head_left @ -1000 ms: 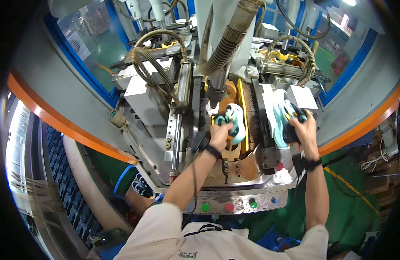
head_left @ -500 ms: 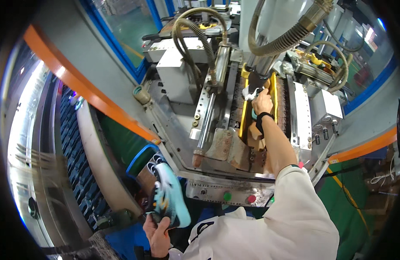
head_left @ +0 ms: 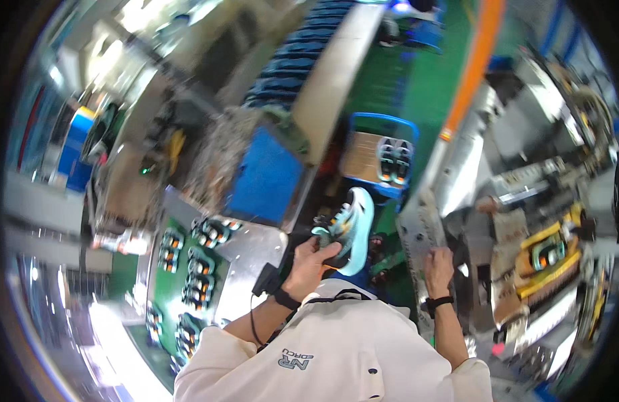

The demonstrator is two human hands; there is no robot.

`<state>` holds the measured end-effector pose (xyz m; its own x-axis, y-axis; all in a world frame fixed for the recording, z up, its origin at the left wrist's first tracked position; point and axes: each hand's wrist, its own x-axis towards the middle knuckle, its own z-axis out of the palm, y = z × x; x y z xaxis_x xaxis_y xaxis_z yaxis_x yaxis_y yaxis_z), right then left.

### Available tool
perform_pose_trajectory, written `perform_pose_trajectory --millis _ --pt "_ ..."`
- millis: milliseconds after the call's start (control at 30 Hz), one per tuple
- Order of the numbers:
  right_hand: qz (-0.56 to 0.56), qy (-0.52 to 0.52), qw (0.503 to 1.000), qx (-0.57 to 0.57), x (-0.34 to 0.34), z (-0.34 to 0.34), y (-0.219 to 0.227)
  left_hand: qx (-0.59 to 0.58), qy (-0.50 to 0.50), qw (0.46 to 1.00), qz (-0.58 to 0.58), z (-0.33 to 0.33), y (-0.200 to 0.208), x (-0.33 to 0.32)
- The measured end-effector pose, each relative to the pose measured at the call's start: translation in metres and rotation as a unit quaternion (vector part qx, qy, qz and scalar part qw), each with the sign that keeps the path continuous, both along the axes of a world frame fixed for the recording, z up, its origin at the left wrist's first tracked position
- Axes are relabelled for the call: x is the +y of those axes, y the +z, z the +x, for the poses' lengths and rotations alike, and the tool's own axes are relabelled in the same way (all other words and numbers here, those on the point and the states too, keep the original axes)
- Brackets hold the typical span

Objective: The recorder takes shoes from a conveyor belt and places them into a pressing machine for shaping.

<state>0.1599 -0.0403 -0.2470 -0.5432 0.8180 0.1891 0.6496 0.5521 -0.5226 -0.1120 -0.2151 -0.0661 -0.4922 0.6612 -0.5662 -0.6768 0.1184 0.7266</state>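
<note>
My left hand (head_left: 308,269) is closed on the heel end of a sneaker (head_left: 353,231) with a pale turquoise sole, a dark upper and orange accents. The sneaker is tilted, its sole toward the right. My right hand (head_left: 440,270) is curled into a loose fist at the front panel (head_left: 422,231) of the machine; its fingertips are partly hidden, and I see nothing held in it. Further right, another shoe (head_left: 549,253) lies between the yellow side plates (head_left: 554,278) of the machine bed, apart from both hands.
A blue-framed cart (head_left: 383,119) ahead carries a pair of shoes (head_left: 394,161) on a brown board. Several shoes (head_left: 199,288) stand on a green surface at left. A blue panel (head_left: 266,177), a conveyor (head_left: 299,53) and an orange rail (head_left: 475,63) surround the spot.
The view has swung left. My right hand has drawn back from the machine bed to its front panel, leaving a shoe visible in the bed. My left hand still holds the sneaker.
</note>
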Motion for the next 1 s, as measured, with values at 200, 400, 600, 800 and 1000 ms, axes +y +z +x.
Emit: perform_pose_trajectory --millis 200,400,600,800,1000 --pt "0.008 0.007 1.0 0.022 0.008 0.003 -0.054 0.0 0.153 0.984 -0.089 -0.002 -0.043 -0.089" --pt "0.034 0.096 0.994 0.048 0.048 -0.089 0.049 -0.024 0.361 0.927 -0.097 -0.035 -0.07 -0.204" --pt "0.023 0.146 0.973 0.177 0.027 -0.262 0.149 0.127 0.464 0.866 -0.136 -0.146 -0.172 -0.339" --pt "-0.162 0.045 0.985 -0.045 -0.05 -0.25 0.037 0.015 0.457 0.864 -0.208 -0.203 -0.194 -0.418" --pt "-0.053 -0.268 0.957 -0.1 -0.049 -0.099 -0.037 -0.083 0.197 0.941 -0.264 -0.234 -0.235 -0.408"
